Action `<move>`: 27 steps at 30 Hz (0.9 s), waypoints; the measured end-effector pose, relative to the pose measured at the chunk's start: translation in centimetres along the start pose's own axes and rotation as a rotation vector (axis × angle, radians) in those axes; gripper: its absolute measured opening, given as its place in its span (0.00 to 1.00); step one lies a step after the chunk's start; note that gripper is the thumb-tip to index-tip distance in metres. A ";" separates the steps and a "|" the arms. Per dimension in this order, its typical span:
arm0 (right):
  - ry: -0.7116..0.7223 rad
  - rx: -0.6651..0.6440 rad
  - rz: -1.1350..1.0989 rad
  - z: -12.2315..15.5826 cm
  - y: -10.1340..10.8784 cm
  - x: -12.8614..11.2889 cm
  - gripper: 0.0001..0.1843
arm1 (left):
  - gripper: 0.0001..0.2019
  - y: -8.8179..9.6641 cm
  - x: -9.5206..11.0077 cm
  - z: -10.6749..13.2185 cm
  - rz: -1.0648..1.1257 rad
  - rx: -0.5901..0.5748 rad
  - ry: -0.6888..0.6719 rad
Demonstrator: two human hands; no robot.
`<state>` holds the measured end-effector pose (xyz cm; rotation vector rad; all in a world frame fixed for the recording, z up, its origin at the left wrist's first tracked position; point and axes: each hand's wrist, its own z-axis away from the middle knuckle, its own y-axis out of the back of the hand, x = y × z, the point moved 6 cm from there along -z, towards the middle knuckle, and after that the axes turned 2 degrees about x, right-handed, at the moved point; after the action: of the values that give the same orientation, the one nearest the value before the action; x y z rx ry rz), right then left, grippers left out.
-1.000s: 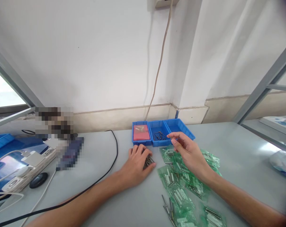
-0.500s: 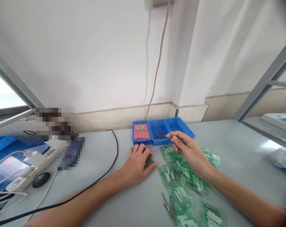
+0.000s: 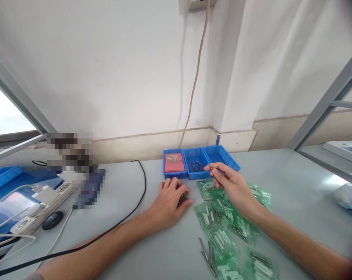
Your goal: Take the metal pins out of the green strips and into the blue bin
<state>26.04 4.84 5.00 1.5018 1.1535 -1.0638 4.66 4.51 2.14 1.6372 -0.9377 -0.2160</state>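
My left hand [image 3: 168, 202] rests on the grey table with its fingers curled over a small heap of dark metal pins [image 3: 182, 200]. My right hand [image 3: 232, 186] hovers just in front of the blue trays and pinches one thin metal pin [image 3: 211, 167] between thumb and forefinger. That pin sits over the front edge of the middle blue tray [image 3: 197, 174], which holds a few dark pins. The left blue tray [image 3: 173, 174] holds a red pad. The right blue tray [image 3: 222, 154] looks bare inside. Green plastic bags of pins [image 3: 222, 221] lie under my right forearm.
A black cable [image 3: 129, 212] curves across the table left of my left arm. A white power strip [image 3: 33, 212] and a round black object [image 3: 50, 219] lie at the far left. Loose pins [image 3: 206, 256] lie near the front edge. A metal frame [image 3: 324, 109] rises at right.
My right hand lifted slightly and edged toward the middle blue tray with the pin in its pinch. My left hand stayed on the heap of pins.
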 end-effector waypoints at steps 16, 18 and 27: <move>0.035 0.007 0.057 0.0 0.1 -0.5 0.16 | 0.16 0.3 0.2 -0.1 -0.009 0.025 0.017; 0.037 0.010 0.054 0.0 0.1 -0.5 0.16 | 0.14 0.3 0.2 -0.2 -0.016 0.028 0.021; 0.052 0.012 0.071 -0.1 0.2 -0.5 0.16 | 0.06 0.3 0.1 0.0 -0.007 0.033 0.025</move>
<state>26.13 4.79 5.51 1.5767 1.1230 -0.9910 4.65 4.45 2.45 1.6698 -0.9206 -0.1855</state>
